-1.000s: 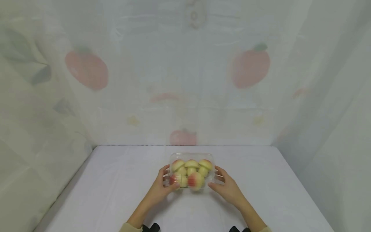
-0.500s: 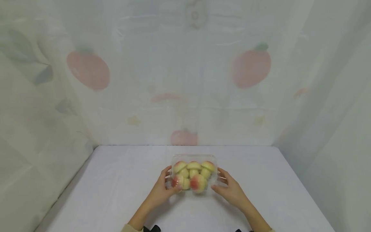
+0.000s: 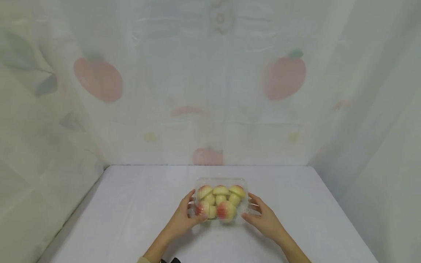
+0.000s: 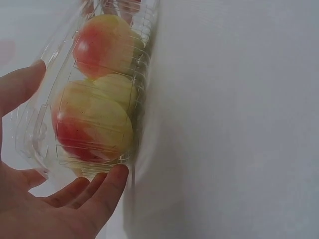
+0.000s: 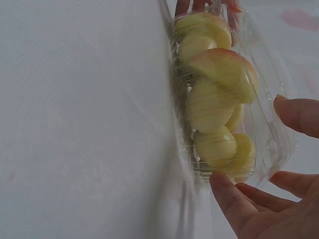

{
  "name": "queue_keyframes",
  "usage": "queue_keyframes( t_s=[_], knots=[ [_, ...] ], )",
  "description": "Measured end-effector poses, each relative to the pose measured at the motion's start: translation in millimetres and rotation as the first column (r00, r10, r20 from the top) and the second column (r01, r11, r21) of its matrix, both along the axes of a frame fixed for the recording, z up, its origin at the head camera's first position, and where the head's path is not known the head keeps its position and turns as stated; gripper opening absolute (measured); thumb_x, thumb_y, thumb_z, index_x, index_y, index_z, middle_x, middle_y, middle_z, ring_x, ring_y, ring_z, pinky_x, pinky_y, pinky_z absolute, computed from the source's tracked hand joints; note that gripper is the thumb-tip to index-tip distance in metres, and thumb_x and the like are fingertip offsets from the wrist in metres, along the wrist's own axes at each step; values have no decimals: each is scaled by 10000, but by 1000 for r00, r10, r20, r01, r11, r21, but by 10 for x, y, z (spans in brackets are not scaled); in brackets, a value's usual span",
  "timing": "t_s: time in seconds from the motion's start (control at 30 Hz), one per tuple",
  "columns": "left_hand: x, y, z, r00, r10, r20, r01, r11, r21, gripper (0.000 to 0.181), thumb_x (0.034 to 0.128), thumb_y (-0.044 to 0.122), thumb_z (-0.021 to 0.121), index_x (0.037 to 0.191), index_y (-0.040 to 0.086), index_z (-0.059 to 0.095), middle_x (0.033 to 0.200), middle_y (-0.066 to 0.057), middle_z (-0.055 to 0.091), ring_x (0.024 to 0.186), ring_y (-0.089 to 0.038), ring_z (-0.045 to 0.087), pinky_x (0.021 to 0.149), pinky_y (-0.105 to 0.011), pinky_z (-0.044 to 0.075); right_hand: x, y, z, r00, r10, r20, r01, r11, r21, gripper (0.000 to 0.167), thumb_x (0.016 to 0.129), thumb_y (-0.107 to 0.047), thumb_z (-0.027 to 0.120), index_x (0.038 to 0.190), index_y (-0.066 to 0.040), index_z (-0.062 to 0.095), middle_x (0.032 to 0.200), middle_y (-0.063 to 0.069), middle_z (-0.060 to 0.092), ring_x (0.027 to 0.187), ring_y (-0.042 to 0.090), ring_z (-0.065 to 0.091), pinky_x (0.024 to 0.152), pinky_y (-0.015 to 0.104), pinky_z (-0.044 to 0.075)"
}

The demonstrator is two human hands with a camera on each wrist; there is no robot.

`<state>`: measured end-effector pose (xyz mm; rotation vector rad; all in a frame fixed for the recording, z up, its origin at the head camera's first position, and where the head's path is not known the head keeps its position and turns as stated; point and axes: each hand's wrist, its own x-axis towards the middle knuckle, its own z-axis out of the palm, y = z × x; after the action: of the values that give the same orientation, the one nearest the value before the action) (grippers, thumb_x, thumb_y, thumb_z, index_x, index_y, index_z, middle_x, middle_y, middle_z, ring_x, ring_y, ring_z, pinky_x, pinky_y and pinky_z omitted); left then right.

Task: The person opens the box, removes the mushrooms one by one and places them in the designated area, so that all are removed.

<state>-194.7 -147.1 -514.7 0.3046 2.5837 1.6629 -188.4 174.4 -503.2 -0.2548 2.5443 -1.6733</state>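
A clear plastic clamshell box (image 3: 241,216) is near the middle of the table. Several mushroom-shaped pieces (image 3: 226,211), pale yellow with red-blushed caps, lie inside it. My left hand (image 3: 184,216) grips its left end, thumb toward the near side and fingers along the end wall. At the other end, my right hand (image 3: 264,218) holds it in much the same way. In the left wrist view the left fingertips (image 4: 117,174) touch the ribbed end of the box. The right wrist view shows the right fingertips (image 5: 219,181) against the opposite end. Whether the box touches the table cannot be told.
A white cloth covers the table (image 3: 131,197). Behind it hangs a pale curtain (image 3: 210,91) printed with red fruit. Light fabric walls stand at the left (image 3: 42,164) and right (image 3: 371,153).
The box has shifted slightly toward me and to the right, with both hands moving along with it. Their hold on its ends looks the same.
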Motion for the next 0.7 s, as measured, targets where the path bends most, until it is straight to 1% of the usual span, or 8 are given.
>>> queue_keyframes(
  t_s=[0.17,0.3,0.4,0.57,0.7],
  knots=[
    [13,18,-7,1000,-7,4,7,1000,-1,1015,842,375,836,1609,113,225,1453,-194,417,1281,-382,487,894,-403,494,43,87,-11,1000,4,-11,-4,1000,2,765,893,-283,802,1532,-110,419,1453,185,522,1305,410,535,959,409,563],
    [21,39,2,1000,-12,5,12,1000,2,1021,840,377,836,1610,107,222,1452,-197,415,1284,-392,481,894,-420,500,85,182,-17,1000,9,-3,-9,1000,-21,765,892,-277,803,1531,-104,419,1438,177,532,1295,404,546,937,345,570],
    [24,47,10,1000,-19,5,19,1000,-3,1022,843,380,835,1611,109,217,1461,-197,406,1288,-390,476,896,-420,501,109,253,-13,1000,29,-2,-29,999,-41,757,904,-273,792,1532,-87,411,1423,192,537,1289,410,550,921,314,574],
    [14,54,3,999,-31,10,31,1000,-4,1019,853,376,828,1616,119,204,1478,-191,389,1299,-379,464,912,-410,490,139,351,6,997,78,-6,-78,996,-40,735,945,-280,747,1537,-43,381,1400,210,548,1274,407,559,941,323,566],
    [-1,43,-19,999,-33,21,32,999,13,1028,848,370,837,1621,143,199,1489,-180,378,1322,-378,451,920,-399,478,159,380,30,996,92,15,-91,994,-60,717,960,-272,727,1535,-24,378,1373,205,567,1254,388,573,934,314,567]
  ],
)
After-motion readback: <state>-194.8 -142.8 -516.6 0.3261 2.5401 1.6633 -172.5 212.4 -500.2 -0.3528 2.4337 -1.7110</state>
